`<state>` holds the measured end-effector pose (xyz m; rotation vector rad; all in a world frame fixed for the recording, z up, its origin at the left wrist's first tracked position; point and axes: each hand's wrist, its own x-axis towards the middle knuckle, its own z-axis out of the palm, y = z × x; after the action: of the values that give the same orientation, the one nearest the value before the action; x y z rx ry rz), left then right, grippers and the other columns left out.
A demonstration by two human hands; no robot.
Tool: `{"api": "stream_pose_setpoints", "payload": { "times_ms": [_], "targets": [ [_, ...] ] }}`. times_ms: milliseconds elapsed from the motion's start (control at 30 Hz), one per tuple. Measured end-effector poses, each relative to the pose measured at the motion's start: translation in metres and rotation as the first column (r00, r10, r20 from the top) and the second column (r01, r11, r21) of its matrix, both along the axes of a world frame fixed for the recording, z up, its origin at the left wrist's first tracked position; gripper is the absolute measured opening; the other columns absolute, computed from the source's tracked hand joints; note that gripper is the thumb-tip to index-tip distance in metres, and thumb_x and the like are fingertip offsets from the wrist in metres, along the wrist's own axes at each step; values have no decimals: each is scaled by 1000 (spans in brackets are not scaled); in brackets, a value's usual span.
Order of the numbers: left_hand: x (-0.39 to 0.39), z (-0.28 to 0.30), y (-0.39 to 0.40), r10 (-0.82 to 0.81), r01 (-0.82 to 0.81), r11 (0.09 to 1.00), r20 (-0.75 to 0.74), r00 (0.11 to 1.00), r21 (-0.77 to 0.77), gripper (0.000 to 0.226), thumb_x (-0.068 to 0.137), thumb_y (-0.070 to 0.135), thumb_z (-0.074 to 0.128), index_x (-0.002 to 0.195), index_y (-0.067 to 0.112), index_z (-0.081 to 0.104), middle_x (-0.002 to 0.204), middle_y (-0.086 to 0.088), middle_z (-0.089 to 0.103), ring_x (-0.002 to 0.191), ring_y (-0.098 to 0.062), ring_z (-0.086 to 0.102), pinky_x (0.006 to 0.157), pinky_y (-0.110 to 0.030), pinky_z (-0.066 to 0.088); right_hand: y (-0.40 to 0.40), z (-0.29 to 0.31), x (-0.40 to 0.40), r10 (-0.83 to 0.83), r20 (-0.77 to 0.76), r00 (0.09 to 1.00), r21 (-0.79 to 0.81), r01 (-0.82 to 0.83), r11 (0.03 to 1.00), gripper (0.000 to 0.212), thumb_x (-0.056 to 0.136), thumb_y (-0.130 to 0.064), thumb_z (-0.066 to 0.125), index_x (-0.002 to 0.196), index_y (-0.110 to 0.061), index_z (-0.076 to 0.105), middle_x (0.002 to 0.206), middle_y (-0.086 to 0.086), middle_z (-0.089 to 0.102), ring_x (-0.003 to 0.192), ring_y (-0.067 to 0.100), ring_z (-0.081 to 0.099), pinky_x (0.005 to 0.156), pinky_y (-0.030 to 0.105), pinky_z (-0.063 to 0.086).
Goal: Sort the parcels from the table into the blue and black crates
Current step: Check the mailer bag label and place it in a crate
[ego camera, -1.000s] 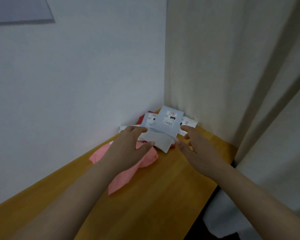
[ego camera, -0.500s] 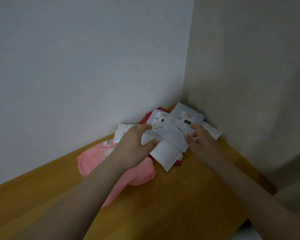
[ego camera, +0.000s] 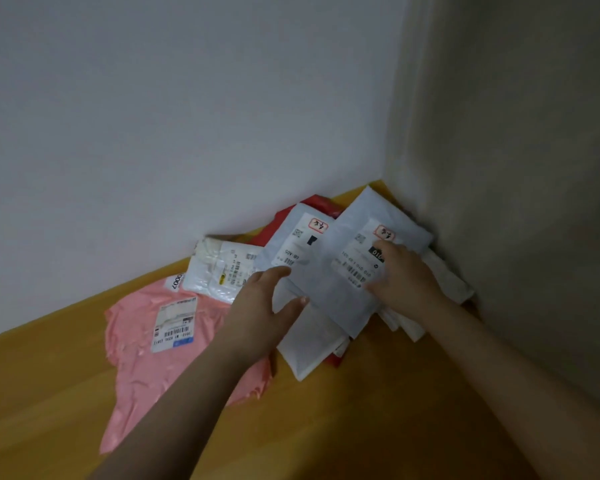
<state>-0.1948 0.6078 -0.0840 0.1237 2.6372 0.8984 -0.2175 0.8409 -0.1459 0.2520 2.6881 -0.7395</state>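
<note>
both hands on the parcel heap (ego camera: 291, 271) in the table's (ego camera: 378, 410) far right corner, left hand (ego camera: 260, 313) fingering a grey mailer's edge, right hand (ego camera: 400, 275) pressing the top mailer (ego camera: 347, 271); slick overlapped bags could slide, dragging neighbours along.

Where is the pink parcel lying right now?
In the head view the pink parcel lies flat on the wooden table, left of the pile, partly under the left hand and a white parcel.
</note>
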Motion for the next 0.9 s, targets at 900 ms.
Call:
{"api": "stream_pose_setpoints", "payload": {
  "times_ms": [900],
  "targets": [
    [34,-7,-22,157,-159,987,-39,987,-38,55,92,41,59,142,28,41,147,-1,42,132,-18,43,108,-42,39,-28,34,-49,589,60,806,543,-522,658,25,96,-31,52,121,-30,56,118,-1,61,115,23,48,104,40,24]
  ]
}}
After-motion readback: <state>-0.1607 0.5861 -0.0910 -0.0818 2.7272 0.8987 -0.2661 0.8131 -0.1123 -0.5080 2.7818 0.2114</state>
